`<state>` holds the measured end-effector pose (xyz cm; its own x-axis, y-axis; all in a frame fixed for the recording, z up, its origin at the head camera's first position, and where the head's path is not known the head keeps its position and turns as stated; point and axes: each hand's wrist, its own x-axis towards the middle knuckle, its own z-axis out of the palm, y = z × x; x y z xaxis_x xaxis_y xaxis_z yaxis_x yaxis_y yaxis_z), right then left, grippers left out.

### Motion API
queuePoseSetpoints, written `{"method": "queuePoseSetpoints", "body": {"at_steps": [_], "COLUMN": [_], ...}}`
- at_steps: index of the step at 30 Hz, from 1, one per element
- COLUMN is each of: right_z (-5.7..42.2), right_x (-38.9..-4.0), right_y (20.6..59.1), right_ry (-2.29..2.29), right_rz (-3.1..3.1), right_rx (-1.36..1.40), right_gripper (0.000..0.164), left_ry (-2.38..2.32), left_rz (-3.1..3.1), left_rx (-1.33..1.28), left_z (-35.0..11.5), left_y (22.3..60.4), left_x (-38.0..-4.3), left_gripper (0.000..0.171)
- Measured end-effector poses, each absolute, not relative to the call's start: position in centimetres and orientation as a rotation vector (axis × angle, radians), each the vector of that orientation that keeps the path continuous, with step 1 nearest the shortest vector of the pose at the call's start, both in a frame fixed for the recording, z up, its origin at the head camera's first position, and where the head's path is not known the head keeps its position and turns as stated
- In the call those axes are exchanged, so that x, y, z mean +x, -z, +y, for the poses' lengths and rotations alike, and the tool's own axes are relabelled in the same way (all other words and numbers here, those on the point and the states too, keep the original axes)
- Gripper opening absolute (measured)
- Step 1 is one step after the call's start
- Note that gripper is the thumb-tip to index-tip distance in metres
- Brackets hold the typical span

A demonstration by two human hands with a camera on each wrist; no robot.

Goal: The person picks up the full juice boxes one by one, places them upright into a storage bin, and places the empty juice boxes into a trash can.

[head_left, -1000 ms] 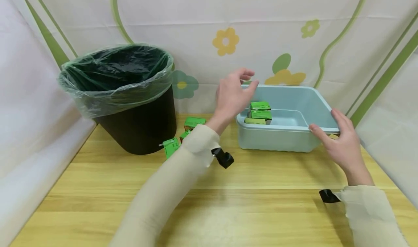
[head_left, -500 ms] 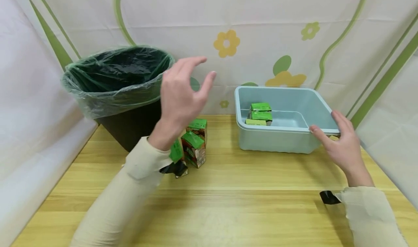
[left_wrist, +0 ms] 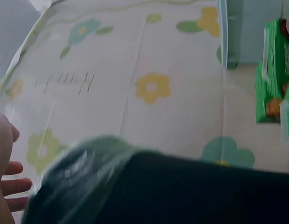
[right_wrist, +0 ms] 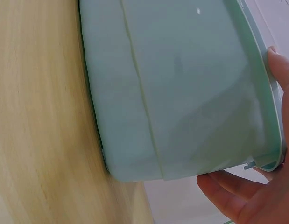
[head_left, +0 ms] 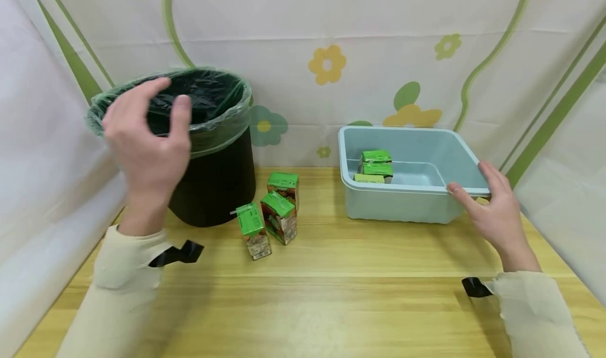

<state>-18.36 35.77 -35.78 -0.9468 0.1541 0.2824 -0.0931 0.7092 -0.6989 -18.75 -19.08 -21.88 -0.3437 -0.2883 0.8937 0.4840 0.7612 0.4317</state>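
Note:
My left hand [head_left: 150, 155] overlaps the front of the black trash can [head_left: 215, 190] and its green bag liner [head_left: 222, 129], thumb and fingers apart with nothing between them. In the left wrist view the same hand [left_wrist: 5, 177] appears at the left edge beside the blurred liner. My right hand [head_left: 497, 216] holds the front right corner of a pale blue plastic tub [head_left: 397, 203]. In the right wrist view its thumb lies on the rim and its other fingers reach round the tub's end wall [right_wrist: 200, 93]. Several green-topped cartons [head_left: 377, 170] stand inside the tub's left end.
On the wooden table [head_left: 326, 295], just right of the trash can, stand three small green-topped drink cartons [head_left: 279, 216]; a straw sticks out by the leftmost. A flowered cloth [head_left: 284, 42] hangs behind, and white cloth walls flank both sides.
My left hand has swung from the tub's left end across the cartons to the trash can on the left, bringing the table cartons into full view. The right hand stays on the tub.

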Motion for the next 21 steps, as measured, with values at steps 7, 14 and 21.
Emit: {"method": "queuePoseSetpoints", "body": {"at_steps": [7, 14, 21], "right_z": [35.7, 35.6, 34.9], "right_x": [-18.2, -18.2, -17.8], "right_y": [35.8, 35.7, 35.2], "right_ry": [-1.085, -1.089, -0.967], "right_rz": [-2.599, -2.605, -2.562], "right_rx": [-0.061, -0.055, -0.049], "right_gripper": [0.091, 0.091, 0.095], "left_ry": [0.940, 0.970, 0.982], "left_rz": [-1.626, -1.631, -1.618], "left_rx": [-0.048, -0.044, -0.083], "left_z": [-22.1, -22.8, -23.3], "left_y": [23.4, 25.2, 26.5], "left_x": [-18.4, -17.9, -17.8], "left_gripper": [0.042, 0.049, 0.060]}}
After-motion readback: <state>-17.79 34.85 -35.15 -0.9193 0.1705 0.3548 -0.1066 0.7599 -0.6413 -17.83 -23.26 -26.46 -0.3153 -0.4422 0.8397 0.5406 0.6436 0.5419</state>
